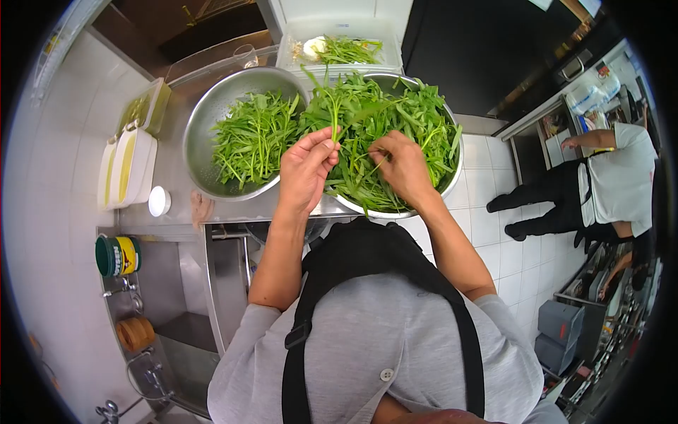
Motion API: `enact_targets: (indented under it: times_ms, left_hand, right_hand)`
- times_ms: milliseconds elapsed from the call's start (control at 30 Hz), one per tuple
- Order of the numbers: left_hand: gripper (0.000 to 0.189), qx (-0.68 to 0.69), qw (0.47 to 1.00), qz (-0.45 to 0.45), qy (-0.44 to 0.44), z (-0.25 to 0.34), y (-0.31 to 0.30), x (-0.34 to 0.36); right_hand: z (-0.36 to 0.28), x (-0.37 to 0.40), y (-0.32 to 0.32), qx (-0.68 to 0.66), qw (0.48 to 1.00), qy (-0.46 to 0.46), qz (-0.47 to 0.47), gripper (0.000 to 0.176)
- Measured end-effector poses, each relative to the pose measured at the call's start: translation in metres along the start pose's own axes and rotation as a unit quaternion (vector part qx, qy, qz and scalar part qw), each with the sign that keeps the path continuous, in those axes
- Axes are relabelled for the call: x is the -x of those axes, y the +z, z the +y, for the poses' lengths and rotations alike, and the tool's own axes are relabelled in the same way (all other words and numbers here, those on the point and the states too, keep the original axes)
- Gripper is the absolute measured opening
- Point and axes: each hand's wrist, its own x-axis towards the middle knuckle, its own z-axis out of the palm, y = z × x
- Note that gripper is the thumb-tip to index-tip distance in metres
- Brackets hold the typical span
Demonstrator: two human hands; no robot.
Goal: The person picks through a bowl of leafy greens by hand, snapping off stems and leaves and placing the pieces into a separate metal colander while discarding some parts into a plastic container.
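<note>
My left hand [309, 169] is closed, its thumb and fingers pinching a few upright stems of water spinach [335, 113]. Curled just above the heaped greens, my right hand [402, 168] pinches a thin piece of the same greens; its fingertips are partly hidden. Under both hands, a wide metal bowl [458, 166] overflows with long-leaved water spinach [424, 116]. To the left, a metal colander [205, 106] holds a smaller pile of stems and leaves [256, 138].
Behind the bowls stands a clear plastic tub [293, 46] with stem pieces. Lidded containers [134, 162] and a small white cup [159, 201] sit at the counter's left. A sink [183, 283] is at lower left. Another person [614, 177] stands at the right.
</note>
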Motion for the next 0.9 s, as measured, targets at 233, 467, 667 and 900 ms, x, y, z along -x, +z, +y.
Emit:
enact_targets:
  times_ms: [233, 467, 667, 900]
  left_hand:
    - [0.015, -0.024, 1.000, 0.016, -0.001, -0.013, -0.007, 0.000]
    - [0.010, -0.172, 0.984, 0.030, 0.016, -0.009, 0.002, 0.003]
    - [0.012, -0.175, 0.984, -0.042, -0.011, -0.017, 0.006, 0.008]
    - [0.013, -0.156, 0.987, -0.027, -0.007, -0.001, 0.011, 0.017]
  right_hand:
    - [-0.004, 0.000, 0.005, 0.036, 0.999, -0.029, -0.029, 0.012]
    - [-0.025, 0.004, -0.015, -0.042, 0.999, -0.031, -0.016, 0.010]
    - [-0.046, 0.008, -0.031, -0.052, 0.994, -0.096, 0.025, 0.015]
    - [-0.052, 0.001, -0.027, -0.052, 0.990, -0.130, 0.022, 0.014]
